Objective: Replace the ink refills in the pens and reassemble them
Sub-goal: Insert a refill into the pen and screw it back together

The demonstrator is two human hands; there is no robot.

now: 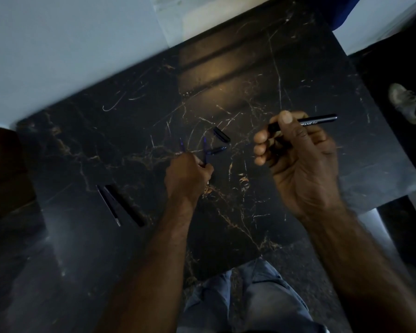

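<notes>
Currently both hands work over a dark marbled surface (298, 68) in dim light. Right hand (300, 159): fingers (259, 150) curled shut around a black pen barrel (318, 120), thumb pressed on top. The barrel juts out past the thumb toward the right, held clear above the surface; white lettering shows on it but is only partly legible.

Left hand (190, 176): closed into a loose fist low over the surface, fingers pinching thin blue refills (205, 150) that stick up and away from the knuckles. Exact count of refills in the grip cannot be told; at least two thin blue tips show, one on each side of the fist's far edge.

Just beyond the left fingers lie two loose parts on the surface: a black pen cap (222, 134) and, nearer the fingers, a short dark blue-tinted piece (216, 150), tapered at one end. Both sit between the two hands, apart from the right hand.

To the left of the left wrist, well apart from the fingers, a whole black pen (126, 205) lies diagonally, with a thin refill with a pale tip (109, 205) just beside it and parallel.

Blue trouser legs (250, 296) show below the surface edge.
</notes>
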